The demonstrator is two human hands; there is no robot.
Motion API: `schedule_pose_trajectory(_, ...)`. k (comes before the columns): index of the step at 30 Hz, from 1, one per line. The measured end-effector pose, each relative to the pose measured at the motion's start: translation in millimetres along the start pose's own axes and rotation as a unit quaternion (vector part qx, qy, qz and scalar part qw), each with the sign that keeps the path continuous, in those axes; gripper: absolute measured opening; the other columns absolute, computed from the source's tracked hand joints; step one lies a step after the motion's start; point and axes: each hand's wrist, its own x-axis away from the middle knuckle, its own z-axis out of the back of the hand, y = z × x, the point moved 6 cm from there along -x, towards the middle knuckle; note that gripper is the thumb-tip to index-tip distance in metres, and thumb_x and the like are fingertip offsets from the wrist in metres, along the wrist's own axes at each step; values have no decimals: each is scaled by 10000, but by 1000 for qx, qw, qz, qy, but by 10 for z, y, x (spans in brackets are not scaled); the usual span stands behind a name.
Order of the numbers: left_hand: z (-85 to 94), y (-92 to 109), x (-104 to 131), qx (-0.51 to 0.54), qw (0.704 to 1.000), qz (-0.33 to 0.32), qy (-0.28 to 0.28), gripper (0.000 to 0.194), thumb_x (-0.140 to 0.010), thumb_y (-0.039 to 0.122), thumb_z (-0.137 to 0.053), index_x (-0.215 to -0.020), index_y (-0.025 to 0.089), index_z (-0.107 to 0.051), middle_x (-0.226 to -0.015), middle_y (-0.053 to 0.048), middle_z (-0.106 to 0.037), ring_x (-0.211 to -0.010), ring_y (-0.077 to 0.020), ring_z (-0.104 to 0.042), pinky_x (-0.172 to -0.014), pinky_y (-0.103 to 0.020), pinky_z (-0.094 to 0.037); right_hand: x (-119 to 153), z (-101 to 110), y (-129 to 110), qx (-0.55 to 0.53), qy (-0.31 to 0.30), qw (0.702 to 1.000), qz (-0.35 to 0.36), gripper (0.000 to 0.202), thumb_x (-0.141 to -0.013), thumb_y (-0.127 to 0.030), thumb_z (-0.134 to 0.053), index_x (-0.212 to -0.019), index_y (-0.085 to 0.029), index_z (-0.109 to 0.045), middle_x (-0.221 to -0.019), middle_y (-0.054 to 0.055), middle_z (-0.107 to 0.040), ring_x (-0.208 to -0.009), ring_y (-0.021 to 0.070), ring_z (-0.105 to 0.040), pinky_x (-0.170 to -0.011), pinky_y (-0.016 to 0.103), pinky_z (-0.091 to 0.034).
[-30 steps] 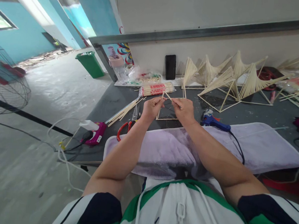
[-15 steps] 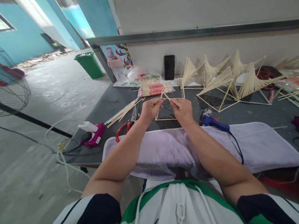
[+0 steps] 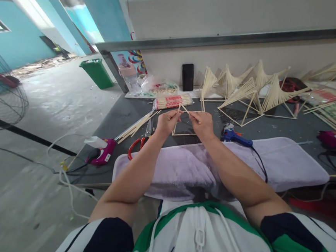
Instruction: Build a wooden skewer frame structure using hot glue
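Note:
Over the dark table, my left hand (image 3: 168,122) pinches a thin wooden stick at the left corner of a stick frame (image 3: 186,135). My right hand (image 3: 201,124) pinches another slanting stick (image 3: 184,108), whose upper end meets the left one in a peak. The square base of the frame lies on the table under both hands, partly hidden by them. To the right of my right hand rests a blue glue gun (image 3: 237,137). Red-handled scissors (image 3: 135,146) lie by my left forearm, beside several loose sticks (image 3: 137,127).
Finished-looking stick models (image 3: 256,94) stand at the back right. A phone (image 3: 187,77) leans on the wall behind a packet of sticks (image 3: 172,102). A lilac cloth (image 3: 182,166) covers the front edge; a magenta power socket (image 3: 104,152) with cables sits at the left.
The whole view has shifted slightly, so the table's things appear a little further left. Both hands keep their pinch on the sticks, with hardly any movement relative to the frame.

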Motion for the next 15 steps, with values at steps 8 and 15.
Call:
schedule_pose_trajectory(8,-2,-16,12,12,1000,0,2,257,-895,286,-542,-772,175,-739,-763,-15,-735,-791,-149,-672,-806,-248,-492,7,4,-3,4,-4,1000,-1,299,-1001,-335,-485,-1107,-248,-751,-987,51,-776,-978,185,-675,-932,345,-361)
schedule_pose_trajectory(15,-9,-20,9,18,1000,-18,-1,236,-901,278,-550,-830,176,-751,-736,-9,-724,-771,-150,-668,-801,-255,-496,17,-5,6,2,-6,1000,1,282,-984,-288,-502,-1093,-254,-759,-997,50,-772,-969,194,-682,-937,359,-373)
